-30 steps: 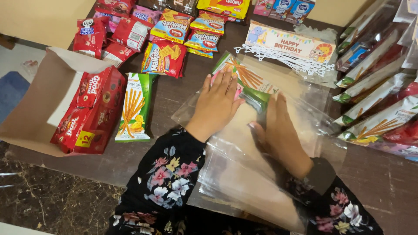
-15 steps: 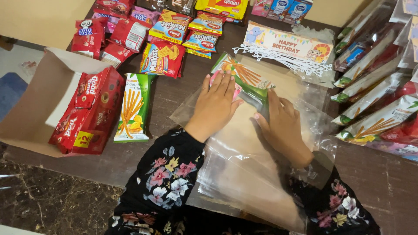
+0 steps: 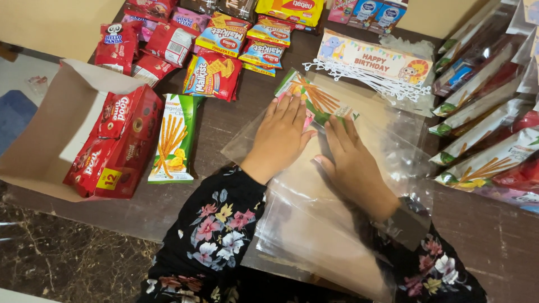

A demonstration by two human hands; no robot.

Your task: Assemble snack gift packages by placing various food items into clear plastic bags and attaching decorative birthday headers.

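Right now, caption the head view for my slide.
Both hands, left and right, press a snack packet inside a clear plastic bag on a snack-covered table.

A green stick-snack packet [image 3: 314, 98] lies at centre inside a clear plastic bag [image 3: 314, 224]. Its twin [image 3: 174, 140] sits left of centre beside a red biscuit carton [image 3: 115, 143]. Red and yellow cracker packs [image 3: 213, 73] fill the upper left; a pastel banner card [image 3: 373, 56] lies upper right.

Single head-worn camera, looking steeply down from close range onto the dark table [image 3: 236, 120]; both forearms enter from the bottom edge. No second view.
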